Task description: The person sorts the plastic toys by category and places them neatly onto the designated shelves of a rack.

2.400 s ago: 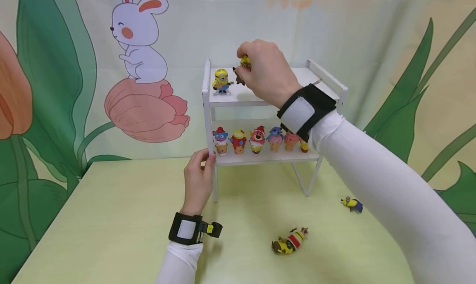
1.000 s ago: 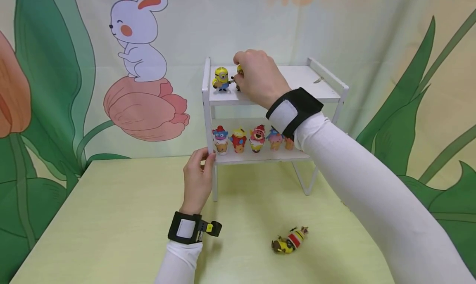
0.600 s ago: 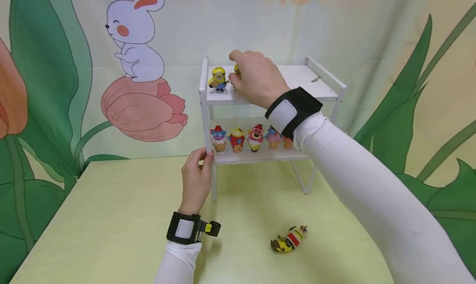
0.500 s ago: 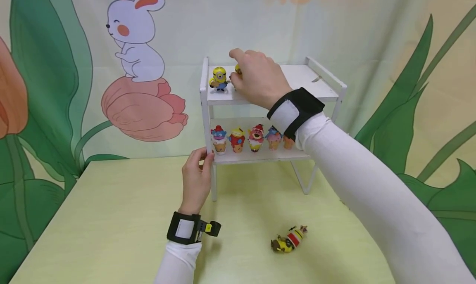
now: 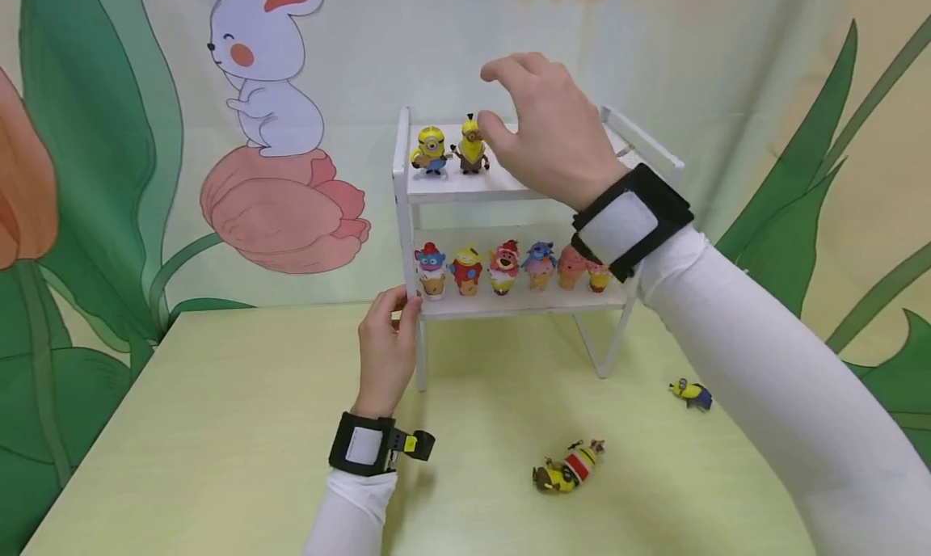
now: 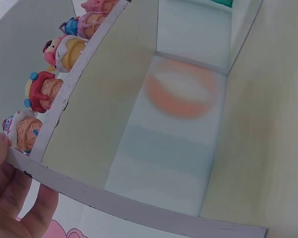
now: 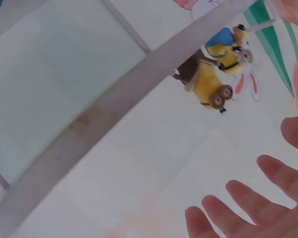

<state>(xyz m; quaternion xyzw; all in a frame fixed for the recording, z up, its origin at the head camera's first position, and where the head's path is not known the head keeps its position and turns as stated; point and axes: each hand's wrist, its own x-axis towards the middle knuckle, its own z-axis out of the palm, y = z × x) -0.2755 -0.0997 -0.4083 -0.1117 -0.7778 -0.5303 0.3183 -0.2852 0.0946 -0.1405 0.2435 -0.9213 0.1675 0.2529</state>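
Observation:
In the head view, my left hand (image 5: 387, 354) grips the left post of a small white two-tier rack (image 5: 494, 307); in the left wrist view its thumb and fingers (image 6: 42, 210) lie on either side of the frame. My right hand (image 5: 556, 128) is raised over the top shelf, fingers spread, holding nothing. Just left of its thumb, a tall yellow minion figure (image 5: 471, 148) in a brown outfit stands upright. Beside that one stands a one-eyed minion figure (image 5: 432, 150) with blue trousers. Both figures also appear in the right wrist view, clear of my fingers.
Several ice-cream-cone character figures (image 5: 503, 269) stand in a row on the lower shelf. Lying on the yellow table (image 5: 240, 427) are a minion figure with a red-striped top (image 5: 569, 467) and a smaller minion figure in blue (image 5: 691, 394). A printed cloth hangs behind.
My right hand has let go of the brown-clad minion figure, leaving it standing on the top shelf, and has moved up and right with fingers spread. My left hand keeps its grip.

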